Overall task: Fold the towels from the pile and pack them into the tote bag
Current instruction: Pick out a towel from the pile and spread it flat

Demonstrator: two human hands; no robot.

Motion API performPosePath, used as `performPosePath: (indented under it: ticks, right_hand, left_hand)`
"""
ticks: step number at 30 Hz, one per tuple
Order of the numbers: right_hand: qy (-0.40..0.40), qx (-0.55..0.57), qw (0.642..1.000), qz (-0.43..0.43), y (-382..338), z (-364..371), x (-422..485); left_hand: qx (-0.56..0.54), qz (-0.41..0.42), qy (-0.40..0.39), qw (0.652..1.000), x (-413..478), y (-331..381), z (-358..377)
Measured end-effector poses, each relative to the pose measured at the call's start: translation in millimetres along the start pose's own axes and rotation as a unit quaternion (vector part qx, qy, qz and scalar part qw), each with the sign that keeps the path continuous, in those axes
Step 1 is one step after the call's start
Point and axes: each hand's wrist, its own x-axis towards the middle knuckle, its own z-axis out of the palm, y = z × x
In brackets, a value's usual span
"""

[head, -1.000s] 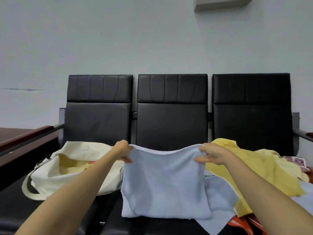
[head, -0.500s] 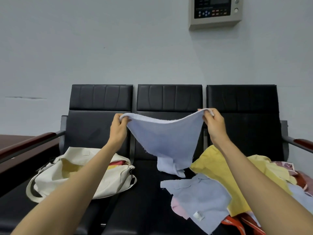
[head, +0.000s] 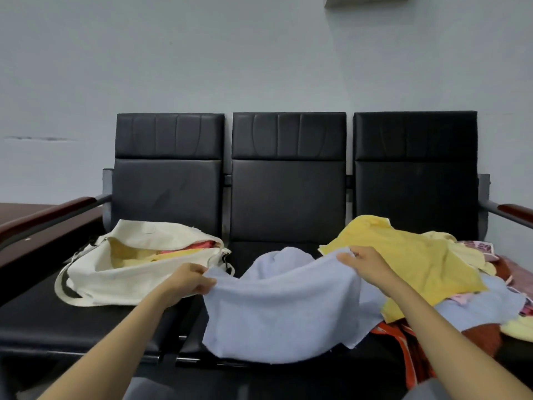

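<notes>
Holding the light blue towel point(head: 282, 310) by its near upper edge, you have your left hand point(head: 189, 280) just left of the frame's centre, fingers and thumb curled tight on one corner. Your right hand point(head: 367, 265), right of centre, pinches the other corner with its fingers closed on the cloth. The edge sags in a shallow curve between your two hands. The body of the towel hangs down over the front of the middle seat of the black bench point(head: 288, 197), and a bunched fold of it rises behind the sag, resting on that seat. The cream tote bag point(head: 138, 269) lies on its side on the seat at the left of the frame. Its mouth gapes toward the centre, with yellow and pink cloth showing inside, and its strap loops out at the lower left. Your left hand is just beside the bag's mouth, though whether it touches it cannot be told. The pile point(head: 476, 301) fills the seat at the right of the frame, and a yellow towel point(head: 409, 255) is spread on top, just behind your right hand. Beneath the yellow towel lie another light blue piece, pale yellow and pink pieces, and an orange striped cloth point(head: 409, 350) hanging off the front edge. A wooden armrest point(head: 43, 217) runs along the left edge of the frame.
</notes>
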Motion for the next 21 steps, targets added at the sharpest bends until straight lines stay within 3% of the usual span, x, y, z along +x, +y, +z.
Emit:
performPosePath:
  ticks: [6,9,14,21]
  right_hand:
    - [-0.073,-0.011,0.996,0.059,60.1,41.5,12.7]
    - [-0.072,-0.056,0.993,0.072,73.8,53.1,21.8]
    - [-0.057,-0.117,0.988,0.078,90.9,68.7,32.6]
    - [-0.035,-0.101,0.993,0.051,100.1,80.3,45.6]
  left_hand:
    - [0.046,-0.048,0.035,0.997,22.0,-33.1,28.0]
    - [0.098,-0.041,0.081,0.991,34.9,-43.6,36.8]
    - [0.2,-0.044,0.087,0.975,54.3,-53.3,54.1]
    - [0.186,-0.049,0.144,0.971,78.3,-72.6,56.0]
